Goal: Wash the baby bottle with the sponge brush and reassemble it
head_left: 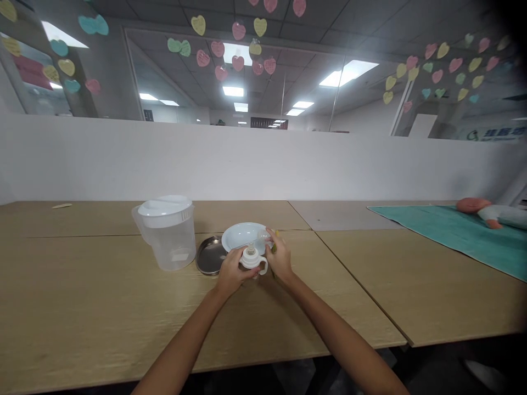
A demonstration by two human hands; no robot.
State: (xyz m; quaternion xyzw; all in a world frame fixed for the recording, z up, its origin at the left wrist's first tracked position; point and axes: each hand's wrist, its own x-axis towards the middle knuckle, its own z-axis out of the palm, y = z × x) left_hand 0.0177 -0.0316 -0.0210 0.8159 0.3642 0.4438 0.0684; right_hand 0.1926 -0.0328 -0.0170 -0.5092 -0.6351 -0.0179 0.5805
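My left hand [231, 272] is closed around a baby bottle top [251, 258] with a white collar, a clear nipple and a curved white handle on its right side. How much of a bottle is below it, I cannot make out. Just to the right, my right hand [280, 257] pinches a clear, dome-like cap [264, 237], held above the bowl's right side and apart from the nipple. Behind both hands sits a pale white bowl [239, 233]. Something yellow [276, 234] shows partly behind my right fingers; its kind is hidden.
A round metal tray [209, 257] lies left of the bowl, partly behind it. Farther left stands a clear plastic pitcher [173, 241] with a white lid. On the right, a doll [489, 211] rests on a green mat [448, 225]. A white wall [230, 162] borders the wooden table.
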